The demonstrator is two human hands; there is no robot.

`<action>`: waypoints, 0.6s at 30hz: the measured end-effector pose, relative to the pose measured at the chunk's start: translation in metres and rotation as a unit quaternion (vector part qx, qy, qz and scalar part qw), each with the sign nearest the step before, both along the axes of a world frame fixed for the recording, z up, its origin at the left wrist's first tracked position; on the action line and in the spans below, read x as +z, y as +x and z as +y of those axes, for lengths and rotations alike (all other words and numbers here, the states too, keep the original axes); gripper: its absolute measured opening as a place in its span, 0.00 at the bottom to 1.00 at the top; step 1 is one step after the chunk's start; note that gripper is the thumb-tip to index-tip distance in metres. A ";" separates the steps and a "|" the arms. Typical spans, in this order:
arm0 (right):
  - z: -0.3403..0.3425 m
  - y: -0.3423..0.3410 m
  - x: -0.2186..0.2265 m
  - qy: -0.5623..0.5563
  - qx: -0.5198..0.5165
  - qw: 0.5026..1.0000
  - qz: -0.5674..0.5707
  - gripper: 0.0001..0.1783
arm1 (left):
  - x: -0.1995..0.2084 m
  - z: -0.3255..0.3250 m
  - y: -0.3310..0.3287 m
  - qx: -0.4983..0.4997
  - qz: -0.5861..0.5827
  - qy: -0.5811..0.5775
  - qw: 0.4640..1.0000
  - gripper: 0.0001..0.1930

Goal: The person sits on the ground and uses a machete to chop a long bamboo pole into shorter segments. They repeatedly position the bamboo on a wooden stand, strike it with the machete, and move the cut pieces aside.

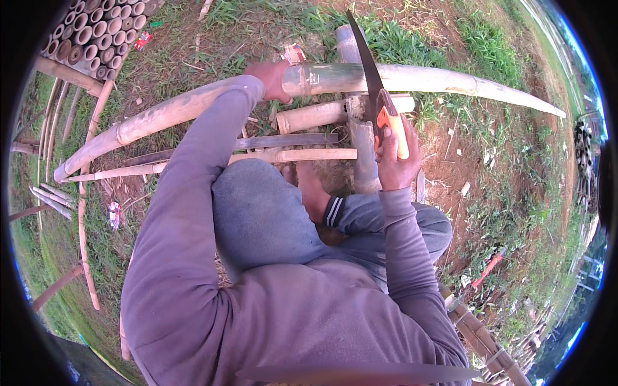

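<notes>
A long, thick bamboo pole (pixel 444 78) lies crosswise in front of me, bending across the view from lower left to far right. My left hand (pixel 273 78) grips it left of its middle, the fingers partly hidden behind it. In my right hand (pixel 400 161) is a handsaw (pixel 368 61), held by its orange handle with the dark blade pointing up and away. The blade overlaps the pole right of its middle; whether the teeth touch it I cannot tell. Beneath the pole is a shorter bamboo piece (pixel 312 117), beside an upright-looking bamboo support (pixel 365 154).
Thinner bamboo strips (pixel 293 155) lie between the pole and my bent knee. Cut bamboo tubes are stacked in a pile (pixel 96 35) at the far left. A bamboo frame (pixel 82 238) stands at left. A red object (pixel 487 270) lies on the grassy ground at right.
</notes>
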State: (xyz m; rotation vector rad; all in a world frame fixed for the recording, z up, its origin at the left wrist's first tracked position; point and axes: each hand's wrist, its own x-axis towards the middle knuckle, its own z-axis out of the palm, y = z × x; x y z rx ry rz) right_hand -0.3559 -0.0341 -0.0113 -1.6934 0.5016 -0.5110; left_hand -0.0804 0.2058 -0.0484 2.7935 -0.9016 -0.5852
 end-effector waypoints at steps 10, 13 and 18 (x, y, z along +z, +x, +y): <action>0.015 -0.133 -0.021 -0.082 -0.014 0.996 -0.039 0.28 | -0.006 0.007 -0.004 0.005 -0.022 -0.019 1.000 0.46; -0.006 -0.041 -0.042 -0.068 -0.020 0.997 -0.034 0.25 | -0.011 0.003 -0.003 0.007 -0.025 -0.023 0.999 0.45; -0.006 0.032 -0.012 -0.028 -0.008 1.000 -0.007 0.22 | 0.004 0.005 0.002 0.007 -0.017 -0.012 1.000 0.47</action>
